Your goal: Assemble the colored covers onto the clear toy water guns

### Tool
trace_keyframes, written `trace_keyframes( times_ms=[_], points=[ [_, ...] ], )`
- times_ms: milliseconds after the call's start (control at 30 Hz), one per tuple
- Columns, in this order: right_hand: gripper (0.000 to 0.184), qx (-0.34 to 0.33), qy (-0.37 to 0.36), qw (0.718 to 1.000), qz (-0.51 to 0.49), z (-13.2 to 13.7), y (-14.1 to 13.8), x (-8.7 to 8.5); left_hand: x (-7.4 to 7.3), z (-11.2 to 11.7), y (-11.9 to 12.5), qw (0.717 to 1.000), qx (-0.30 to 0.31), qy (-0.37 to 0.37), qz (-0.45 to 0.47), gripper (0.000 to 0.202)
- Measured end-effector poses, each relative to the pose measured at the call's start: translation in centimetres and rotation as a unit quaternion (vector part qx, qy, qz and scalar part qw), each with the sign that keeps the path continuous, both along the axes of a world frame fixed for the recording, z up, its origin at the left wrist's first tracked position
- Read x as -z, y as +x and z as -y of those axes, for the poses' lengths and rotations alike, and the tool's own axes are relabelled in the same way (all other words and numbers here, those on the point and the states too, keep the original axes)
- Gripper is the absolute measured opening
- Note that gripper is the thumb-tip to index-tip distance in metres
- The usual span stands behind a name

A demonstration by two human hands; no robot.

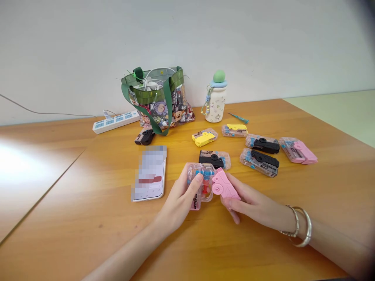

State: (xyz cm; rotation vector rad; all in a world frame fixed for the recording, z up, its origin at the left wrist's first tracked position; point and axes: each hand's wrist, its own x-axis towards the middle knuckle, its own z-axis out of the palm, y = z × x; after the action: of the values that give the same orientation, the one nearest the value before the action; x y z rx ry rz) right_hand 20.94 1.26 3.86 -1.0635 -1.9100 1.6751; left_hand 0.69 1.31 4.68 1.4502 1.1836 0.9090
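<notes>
My left hand (179, 198) grips the clear body of a small toy water gun (206, 177), its thumb lying across the side. Blue and red parts show through the plastic. The gun's pink hinged piece (225, 186) is swung out at an angle, with my right hand (249, 200) closed around it. Just behind my hands lies a folded black-and-clear water gun (215, 160). Beyond it are two yellow ones (205, 137). Farther right rest two black ones (260, 160) and a pink one (299, 150).
A phone (150, 171) lies left of my hands. Behind it are another black water gun (144, 136), a green-handled clear bag (162, 105) and a power strip (117, 121). A white bottle (216, 102) stands near the wall, beside a thin teal-handled tool (240, 118).
</notes>
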Motion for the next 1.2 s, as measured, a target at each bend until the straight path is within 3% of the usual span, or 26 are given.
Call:
trace_keyframes(
  times_ms=[233,600,800,1200],
  points=[
    [0.059,-0.006,-0.017,0.999,0.045,0.2,0.2,-0.2,0.5,0.1,0.0,0.999,-0.023,-0.024,-0.002,0.030],
    [0.054,-0.054,-0.057,0.995,0.069,-0.3,-0.2,-2.1,0.7,0.4,0.3,0.998,-0.034,-0.051,0.021,0.035],
    [0.045,-0.056,-0.041,0.995,0.070,0.1,-0.2,-1.4,0.7,0.7,0.5,0.999,-0.031,-0.010,0.030,0.028],
    [0.034,-0.023,-0.031,0.998,0.044,0.6,-0.5,-0.4,0.9,1.0,0.7,0.999,-0.002,-0.029,-0.037,0.030]
  ],
)
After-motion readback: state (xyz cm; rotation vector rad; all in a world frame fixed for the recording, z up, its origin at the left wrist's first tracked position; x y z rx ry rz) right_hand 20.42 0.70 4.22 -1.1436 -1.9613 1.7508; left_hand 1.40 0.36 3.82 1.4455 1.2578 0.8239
